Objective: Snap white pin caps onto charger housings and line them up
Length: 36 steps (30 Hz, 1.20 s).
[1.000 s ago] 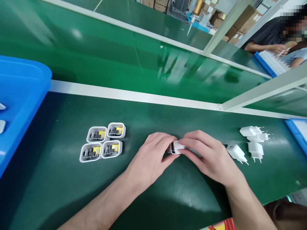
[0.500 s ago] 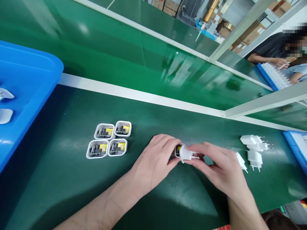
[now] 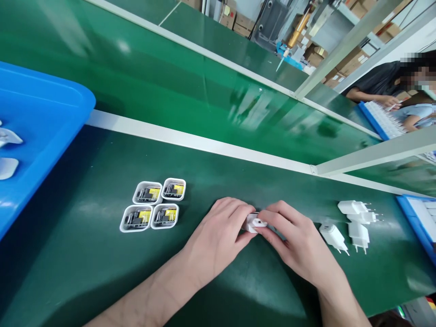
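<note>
Pinched between left hand (image 3: 218,236) and right hand (image 3: 296,245): white charger (image 3: 254,222), right of open shells (image 3: 153,204).

left hand (image 3: 218,234): I curl its fingers inward, fingertips meeting my right.
right hand (image 3: 299,247): I pinch with thumb and forefinger.

Four open white square charger shells with yellow parts inside (image 3: 152,205) sit left of the one small white charger piece (image 3: 254,222); four closed white plastic plug adapters (image 3: 354,220) lie right of it.
</note>
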Each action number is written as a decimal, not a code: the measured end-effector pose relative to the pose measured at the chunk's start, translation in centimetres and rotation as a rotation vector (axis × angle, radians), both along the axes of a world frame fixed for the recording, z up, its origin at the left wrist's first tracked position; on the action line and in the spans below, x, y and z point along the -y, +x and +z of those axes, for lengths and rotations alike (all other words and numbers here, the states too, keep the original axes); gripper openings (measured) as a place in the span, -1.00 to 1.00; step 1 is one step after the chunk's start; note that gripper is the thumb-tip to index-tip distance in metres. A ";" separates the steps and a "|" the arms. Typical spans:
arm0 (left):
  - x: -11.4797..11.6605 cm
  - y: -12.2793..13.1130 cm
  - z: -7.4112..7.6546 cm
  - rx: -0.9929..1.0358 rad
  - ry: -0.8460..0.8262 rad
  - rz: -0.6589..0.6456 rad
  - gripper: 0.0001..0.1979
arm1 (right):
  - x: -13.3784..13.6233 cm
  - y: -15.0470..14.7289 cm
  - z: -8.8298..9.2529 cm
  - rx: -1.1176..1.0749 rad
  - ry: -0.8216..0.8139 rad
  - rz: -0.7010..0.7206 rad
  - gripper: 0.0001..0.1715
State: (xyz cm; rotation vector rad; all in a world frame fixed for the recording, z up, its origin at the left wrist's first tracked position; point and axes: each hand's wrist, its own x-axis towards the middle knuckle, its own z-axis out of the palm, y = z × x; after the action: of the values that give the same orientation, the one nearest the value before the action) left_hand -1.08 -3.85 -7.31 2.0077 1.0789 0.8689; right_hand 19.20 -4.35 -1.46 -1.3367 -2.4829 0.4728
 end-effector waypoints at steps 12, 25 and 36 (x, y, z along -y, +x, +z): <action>-0.4 0.1 -0.5 0.007 -0.002 0.006 -0.79 | -0.2 -0.5 -0.5 0.161 0.184 0.077 -0.84; -0.5 -0.1 -0.2 -0.103 0.114 -0.006 -0.56 | -0.7 2.9 0.5 0.317 0.127 -0.128 -0.70; -0.8 0.0 -0.8 -0.173 0.192 -0.026 -0.69 | 4.9 15.4 0.8 0.521 0.009 -0.642 -0.51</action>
State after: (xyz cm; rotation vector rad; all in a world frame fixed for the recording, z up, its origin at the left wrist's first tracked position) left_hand -1.12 -3.05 -8.06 2.2869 1.0958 0.8235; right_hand 34.55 -9.24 -0.65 -2.3563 -2.1831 -0.0485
